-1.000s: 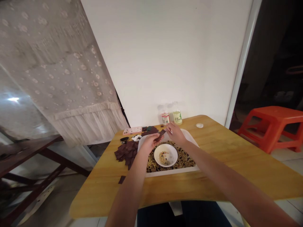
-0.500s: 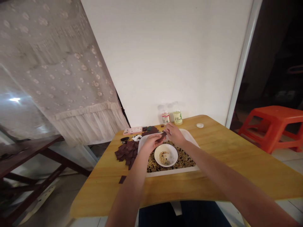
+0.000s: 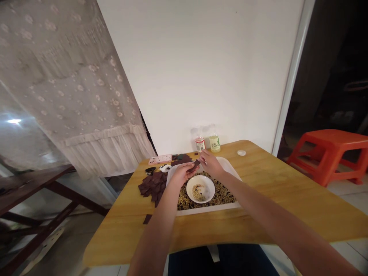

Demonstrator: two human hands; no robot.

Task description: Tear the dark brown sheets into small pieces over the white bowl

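Observation:
My left hand (image 3: 183,174) is closed on a small dark brown piece (image 3: 196,165), flat like a swatch or pouch. My right hand (image 3: 211,163) meets it from the right, its fingers pinched at the piece's edge; what sits between those fingertips is too small to make out. Below both hands a white bowl (image 3: 212,191) with a dark rim holds some pale beads and a few dark ones. It rests in a white tray (image 3: 227,206) spread with tan and black beads (image 3: 184,201). Left of the tray lies a pile of similar brown pieces (image 3: 153,186).
Behind the tray stand a red-labelled jar (image 3: 200,144) and a green-labelled bottle (image 3: 214,143). A pink phone (image 3: 160,159), a white crumpled item (image 3: 165,168) and a black object (image 3: 150,169) lie back left. A white lid (image 3: 241,153) lies right; an orange stool (image 3: 330,153) stands beyond.
The view has shifted slightly. Both hands stay together over the tray, with only small finger movement around the brown piece.

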